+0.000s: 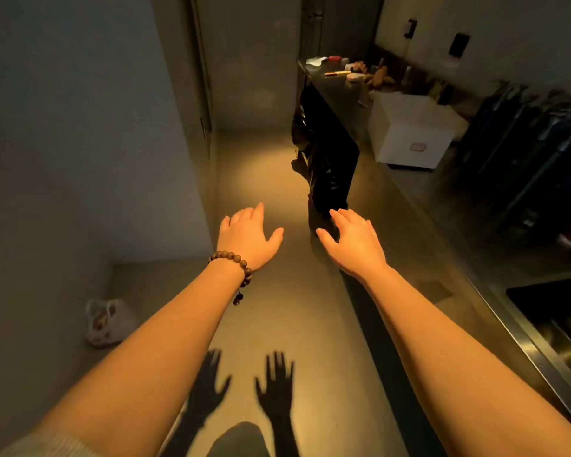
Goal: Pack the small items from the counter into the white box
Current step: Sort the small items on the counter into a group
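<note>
Both arms are reaching forward over the floor, palms down. The left hand (246,234), with a beaded bracelet (236,263) at its wrist, is holding nothing, fingers relaxed and spread. The right hand (353,240) is likewise empty, fingers loosely extended, hovering just past the near edge of the counter (406,206). Their shadows are falling on the floor (264,179) below.

To the right, a sink (554,324) is sitting sunk into the counter, its metal rim catching the light. Farther along the counter, the white box (412,130) is standing well apart from both hands — a plain cube with a small label on its near face and an open top, contents not visible. Beyond it, at the counter's far end, small items (373,75) are lying scattered; they are too blurred to name, though one looks like a long pale stick.

A black bag (323,159) is hanging against the counter's front, jutting into the narrow aisle. On the left, a white plastic bag (108,323) is lying in a floor recess by the wall — the aisle between wall and counter is running open to the far door.
</note>
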The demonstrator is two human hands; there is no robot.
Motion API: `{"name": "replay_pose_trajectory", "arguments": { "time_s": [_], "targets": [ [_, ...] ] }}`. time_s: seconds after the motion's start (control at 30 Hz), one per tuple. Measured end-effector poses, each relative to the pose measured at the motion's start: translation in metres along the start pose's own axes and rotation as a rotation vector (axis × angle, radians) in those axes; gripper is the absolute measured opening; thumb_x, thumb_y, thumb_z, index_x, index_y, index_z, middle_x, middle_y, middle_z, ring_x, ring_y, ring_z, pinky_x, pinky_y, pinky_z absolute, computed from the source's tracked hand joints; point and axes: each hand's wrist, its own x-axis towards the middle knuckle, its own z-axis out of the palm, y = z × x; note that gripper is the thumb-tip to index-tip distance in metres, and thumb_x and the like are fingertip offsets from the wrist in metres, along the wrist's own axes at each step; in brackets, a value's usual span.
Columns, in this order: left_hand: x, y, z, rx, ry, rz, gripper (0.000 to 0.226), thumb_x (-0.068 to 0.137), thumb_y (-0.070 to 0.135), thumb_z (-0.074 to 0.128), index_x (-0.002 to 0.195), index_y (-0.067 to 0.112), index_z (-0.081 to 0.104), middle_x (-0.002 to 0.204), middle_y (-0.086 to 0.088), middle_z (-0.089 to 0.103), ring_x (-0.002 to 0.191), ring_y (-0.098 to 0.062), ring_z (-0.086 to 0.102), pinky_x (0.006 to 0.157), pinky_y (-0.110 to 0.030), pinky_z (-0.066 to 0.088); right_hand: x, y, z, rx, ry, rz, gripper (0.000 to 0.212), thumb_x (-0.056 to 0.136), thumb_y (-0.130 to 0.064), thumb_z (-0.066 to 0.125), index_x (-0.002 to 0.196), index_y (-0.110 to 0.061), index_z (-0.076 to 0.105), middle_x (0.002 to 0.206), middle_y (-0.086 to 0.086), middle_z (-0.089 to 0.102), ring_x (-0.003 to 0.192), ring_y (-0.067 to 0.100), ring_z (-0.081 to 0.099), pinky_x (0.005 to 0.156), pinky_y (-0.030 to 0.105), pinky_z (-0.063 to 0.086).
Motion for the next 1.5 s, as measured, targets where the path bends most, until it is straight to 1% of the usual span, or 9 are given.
{"name": "replay_pose_trajectory", "arguments": {
  "time_s": [0.2,0.4,0.6,0.73,0.93,1.07,1.23,1.37,1.5],
  "targets": [
    [0.07,-0.019,0.03,-0.001,0.003,-0.017,0.07,0.088,0.055,0.037,0.142,0.012,0.028,0.138,-0.009,0.046,0.128,-0.027,0.04,0.108,-0.049,0.028,0.071,0.011,0.033,-0.055,-0.042,-0.022,0.061,0.095,-0.05,0.039,0.147,-0.018,0.032,0.153,0.005,0.032,0.144,0.021,0.019,0.119,0.044,0.012],
    [0.196,-0.054,0.058,0.012,-0.028,0.014,0.067,0.088,0.053,0.038,0.14,0.011,0.032,0.133,-0.01,0.05,0.124,-0.027,0.043,0.106,-0.049,0.029,0.197,0.015,0.067,-0.12,-0.05,-0.044,0.061,0.095,-0.048,0.04,0.146,-0.015,0.032,0.151,0.008,0.036,0.142,0.024,0.023,0.117,0.046,0.014],
    [0.345,-0.1,0.059,-0.022,-0.097,0.018,0.071,0.089,0.053,0.036,0.146,0.014,0.021,0.147,-0.011,0.035,0.134,-0.027,0.031,0.11,-0.046,0.024,0.348,0.006,0.08,-0.099,-0.052,0.04,0.061,0.094,-0.047,0.043,0.146,-0.015,0.033,0.151,0.009,0.035,0.141,0.027,0.026,0.117,0.047,0.019],
    [0.422,-0.117,0.061,-0.002,-0.107,0.031,0.071,0.089,0.054,0.036,0.146,0.014,0.021,0.146,-0.011,0.037,0.132,-0.028,0.034,0.11,-0.048,0.026,0.42,0.003,0.094,-0.079,-0.046,0.076,0.06,0.094,-0.047,0.043,0.145,-0.017,0.034,0.151,0.008,0.035,0.141,0.026,0.026,0.118,0.045,0.017],
    [0.521,-0.138,0.08,-0.002,-0.132,0.036,0.071,0.09,0.054,0.036,0.146,0.013,0.022,0.144,-0.011,0.039,0.131,-0.027,0.037,0.108,-0.048,0.028,0.518,0.014,0.117,-0.095,-0.024,0.102,0.06,0.093,-0.049,0.043,0.144,-0.018,0.035,0.15,0.009,0.036,0.14,0.028,0.029,0.116,0.045,0.019],
    [0.591,-0.151,0.102,0.012,-0.143,0.041,0.071,0.09,0.055,0.034,0.146,0.014,0.02,0.147,-0.009,0.037,0.133,-0.027,0.035,0.11,-0.049,0.025,0.593,0.027,0.136,-0.107,-0.01,0.112,0.059,0.094,-0.05,0.043,0.144,-0.018,0.037,0.151,0.008,0.036,0.14,0.027,0.029,0.116,0.045,0.02],
    [0.712,-0.158,0.131,0.045,-0.166,0.046,0.072,0.091,0.058,0.032,0.147,0.016,0.017,0.15,-0.009,0.031,0.136,-0.028,0.031,0.111,-0.051,0.024,0.709,0.053,0.15,-0.105,0.03,0.144,0.058,0.094,-0.049,0.044,0.143,-0.02,0.037,0.152,0.007,0.034,0.142,0.027,0.026,0.117,0.046,0.021],
    [0.826,-0.154,0.141,0.054,-0.124,0.063,0.071,0.09,0.057,0.036,0.145,0.015,0.023,0.147,-0.01,0.037,0.133,-0.029,0.035,0.109,-0.051,0.03,0.818,0.077,0.141,-0.064,0.036,0.124,0.057,0.095,-0.047,0.045,0.143,-0.017,0.037,0.152,0.007,0.034,0.142,0.026,0.026,0.116,0.046,0.021],
    [0.929,-0.144,0.146,0.028,-0.102,0.078,0.071,0.089,0.057,0.039,0.145,0.015,0.024,0.146,-0.009,0.038,0.132,-0.029,0.037,0.108,-0.05,0.031,0.91,0.098,0.132,-0.001,0.028,0.143,0.058,0.095,-0.044,0.046,0.144,-0.015,0.035,0.152,0.008,0.033,0.142,0.025,0.024,0.116,0.048,0.021]
  ]
}}
